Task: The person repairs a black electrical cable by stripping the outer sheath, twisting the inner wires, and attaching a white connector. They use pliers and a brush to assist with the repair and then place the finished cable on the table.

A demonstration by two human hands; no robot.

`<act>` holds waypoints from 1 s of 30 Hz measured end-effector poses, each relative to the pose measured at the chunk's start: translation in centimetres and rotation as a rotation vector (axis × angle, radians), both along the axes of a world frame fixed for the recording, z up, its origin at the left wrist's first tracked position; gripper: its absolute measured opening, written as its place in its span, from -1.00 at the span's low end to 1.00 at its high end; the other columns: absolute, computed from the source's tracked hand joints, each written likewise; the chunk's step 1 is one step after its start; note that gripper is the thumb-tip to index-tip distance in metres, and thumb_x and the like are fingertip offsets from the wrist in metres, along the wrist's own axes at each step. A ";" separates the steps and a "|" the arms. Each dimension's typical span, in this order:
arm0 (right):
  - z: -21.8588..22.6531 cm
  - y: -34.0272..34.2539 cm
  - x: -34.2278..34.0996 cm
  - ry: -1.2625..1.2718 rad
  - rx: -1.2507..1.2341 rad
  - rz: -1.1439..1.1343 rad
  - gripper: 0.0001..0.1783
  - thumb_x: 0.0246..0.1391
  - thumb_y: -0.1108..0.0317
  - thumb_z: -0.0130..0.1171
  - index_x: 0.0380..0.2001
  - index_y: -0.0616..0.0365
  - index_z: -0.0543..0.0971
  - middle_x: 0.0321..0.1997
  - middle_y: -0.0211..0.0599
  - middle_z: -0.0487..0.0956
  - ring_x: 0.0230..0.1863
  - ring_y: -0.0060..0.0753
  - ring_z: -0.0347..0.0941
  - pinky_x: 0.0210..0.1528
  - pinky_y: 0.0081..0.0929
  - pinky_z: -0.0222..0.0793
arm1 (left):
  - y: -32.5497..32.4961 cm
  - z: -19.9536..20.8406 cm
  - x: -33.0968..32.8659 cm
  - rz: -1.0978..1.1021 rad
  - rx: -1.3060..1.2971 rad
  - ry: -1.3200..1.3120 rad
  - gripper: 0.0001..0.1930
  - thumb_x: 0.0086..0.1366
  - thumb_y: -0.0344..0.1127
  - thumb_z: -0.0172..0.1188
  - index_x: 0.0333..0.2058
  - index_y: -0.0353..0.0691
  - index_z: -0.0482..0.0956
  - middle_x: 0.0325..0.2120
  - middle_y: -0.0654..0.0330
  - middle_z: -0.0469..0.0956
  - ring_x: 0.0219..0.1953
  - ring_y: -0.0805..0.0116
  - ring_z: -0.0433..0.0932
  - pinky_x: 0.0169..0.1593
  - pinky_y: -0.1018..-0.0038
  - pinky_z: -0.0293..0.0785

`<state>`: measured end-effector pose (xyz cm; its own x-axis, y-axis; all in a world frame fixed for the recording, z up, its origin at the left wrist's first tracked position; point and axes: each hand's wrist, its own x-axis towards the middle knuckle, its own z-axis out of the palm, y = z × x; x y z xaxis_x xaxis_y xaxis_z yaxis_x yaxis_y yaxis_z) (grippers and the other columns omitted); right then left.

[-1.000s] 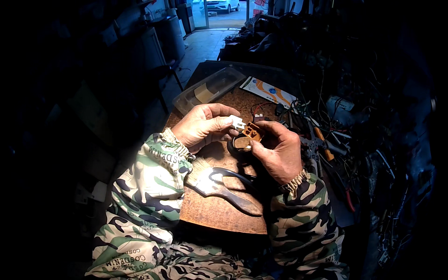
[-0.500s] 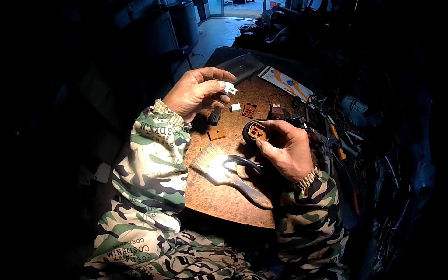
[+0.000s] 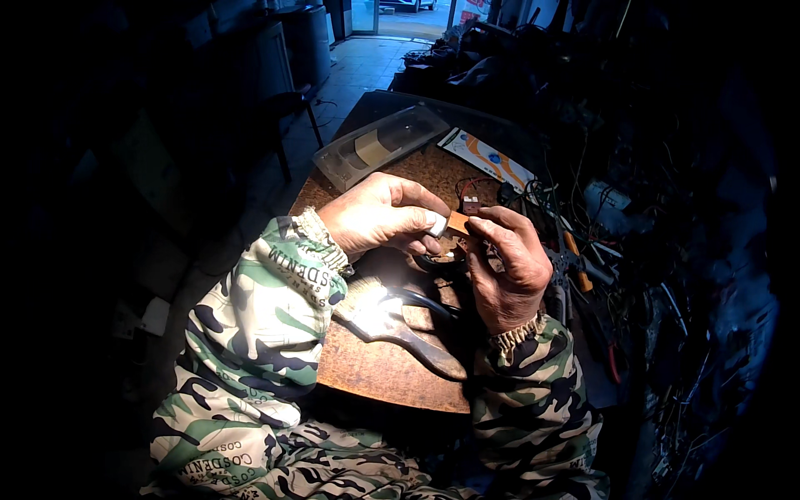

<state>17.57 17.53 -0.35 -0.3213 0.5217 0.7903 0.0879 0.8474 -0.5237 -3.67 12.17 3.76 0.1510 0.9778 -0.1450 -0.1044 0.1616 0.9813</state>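
Observation:
In front of me both hands meet over the table. My left hand [image 3: 387,218] pinches a small white plastic connector [image 3: 437,223] between thumb and fingers. My right hand [image 3: 510,265] grips a small orange-brown plastic connector [image 3: 458,222], its edge turned toward the white one. The two pieces are side by side; whether they touch I cannot tell. Under the hands, part of a black cable [image 3: 421,298] crosses a flat brush [image 3: 400,325] with pale bristles and a worn handle. My fingers and their shadow hide most of the small parts on the table.
A clear plastic tray [image 3: 342,160] stands at the table's far left, beside a white and orange box [image 3: 486,158]. A dark red connector with wires [image 3: 471,204] lies beyond my hands. Orange-handled pliers [image 3: 577,258] and tangled wires crowd the right side.
My two hands have come together, bringing the white and orange-brown connectors close to each other. The left hand moved right and down. The view has shifted slightly, showing more of the clear tray.

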 end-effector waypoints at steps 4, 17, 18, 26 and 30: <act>0.2 -0.2 -0.1 -0.017 -0.014 0.041 -0.66 -0.08 0.65 0.36 -0.16 0.23 0.64 -0.06 -0.12 0.57 -0.17 -0.33 0.65 -0.20 -0.52 0.59 | -0.2 0.4 0.2 0.041 0.019 0.013 -0.65 0.37 -0.38 0.22 0.05 -0.47 0.48 -0.19 0.06 0.64 -0.18 0.33 0.68 -0.11 0.54 0.65; 0.1 0.2 -0.3 -0.065 -0.010 0.105 -0.60 -0.12 0.63 0.40 -0.14 0.22 0.61 -0.02 -0.09 0.58 -0.10 -0.22 0.64 -0.14 -0.45 0.61 | -0.5 1.0 0.5 0.134 0.158 0.163 -0.70 0.30 -0.38 0.31 -0.06 -0.44 0.58 -0.29 0.13 0.66 -0.29 0.47 0.63 -0.15 0.55 0.62; 0.2 0.2 -0.3 -0.067 0.011 0.102 -0.60 -0.12 0.63 0.40 -0.14 0.22 0.61 -0.03 -0.09 0.58 -0.10 -0.22 0.64 -0.15 -0.44 0.61 | -0.5 1.0 0.6 0.142 0.171 0.166 -0.71 0.29 -0.39 0.32 -0.08 -0.44 0.59 -0.29 0.11 0.66 -0.28 0.47 0.63 -0.14 0.54 0.61; 0.4 0.1 -0.3 -0.104 0.089 0.054 -0.58 -0.14 0.66 0.39 -0.12 0.21 0.62 -0.06 -0.10 0.57 -0.13 -0.27 0.63 -0.20 -0.48 0.60 | -0.7 1.5 1.2 0.194 0.237 0.299 -0.74 0.25 -0.41 0.34 -0.13 -0.45 0.63 -0.30 0.09 0.68 -0.27 0.45 0.63 -0.10 0.50 0.58; 0.4 0.2 -0.4 -0.112 0.105 0.049 -0.58 -0.13 0.66 0.38 -0.12 0.21 0.62 -0.06 -0.10 0.57 -0.14 -0.29 0.63 -0.22 -0.50 0.60 | -0.6 1.2 1.0 0.201 0.282 0.314 -0.74 0.27 -0.41 0.33 -0.11 -0.44 0.62 -0.32 0.12 0.67 -0.30 0.47 0.62 -0.16 0.52 0.60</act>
